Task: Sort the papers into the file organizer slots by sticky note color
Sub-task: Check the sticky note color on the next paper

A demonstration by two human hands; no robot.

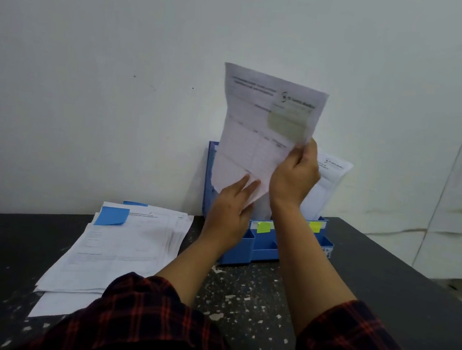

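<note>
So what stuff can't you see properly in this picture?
- Head view: the print on the held paper is too blurred to read.
- Its sticky note only shows through from the back, so the color is unclear.
- The left hand, right hand and that paper hide most of the file organizer slots.
- The paper stack covers its lower sheets.

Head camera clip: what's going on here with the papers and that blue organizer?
A person is filing papers. Both hands hold one sheet upright over the blue organizer: the right hand grips its right edge, the left hand touches its lower corner. A yellowish sticky note shows through the sheet. The organizer carries yellow tabs and already holds paper. A stack of papers, topped by a blue sticky note, lies on the dark table.
</note>
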